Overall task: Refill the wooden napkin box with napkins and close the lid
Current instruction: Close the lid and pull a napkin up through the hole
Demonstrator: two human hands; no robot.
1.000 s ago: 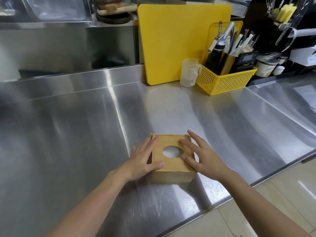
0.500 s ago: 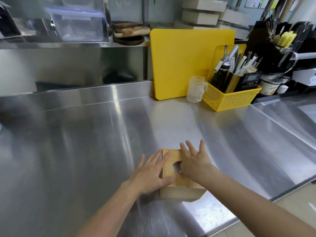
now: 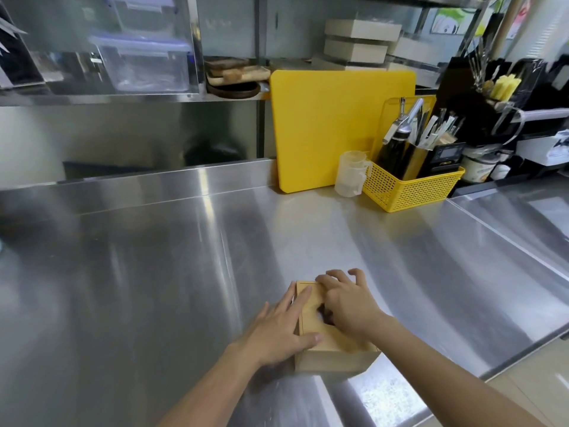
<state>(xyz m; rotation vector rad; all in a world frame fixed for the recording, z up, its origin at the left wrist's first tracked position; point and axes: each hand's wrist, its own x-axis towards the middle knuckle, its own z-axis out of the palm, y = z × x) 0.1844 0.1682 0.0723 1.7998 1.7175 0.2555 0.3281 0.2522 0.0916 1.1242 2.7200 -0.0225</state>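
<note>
Since the earlier frame, my right hand (image 3: pixel 349 303) has curled, thumb hooked in the lid opening. Left hand (image 3: pixel 278 329) lies flat, fingers spread, bracing the square light-wooden napkin box (image 3: pixel 334 354) near the steel counter (image 3: pixel 154 272) edge. Rigid, probably light; lift at the lid opening.

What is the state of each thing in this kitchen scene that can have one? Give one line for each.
wooden napkin box: lid on, upright on the counter.
left hand: flat against the box's left side.
right hand: on the lid, fingers curled.
cutting board: upright against the wall.
measuring cup: upright; contents unclear.
yellow basket: upright, holding utensils.
</note>
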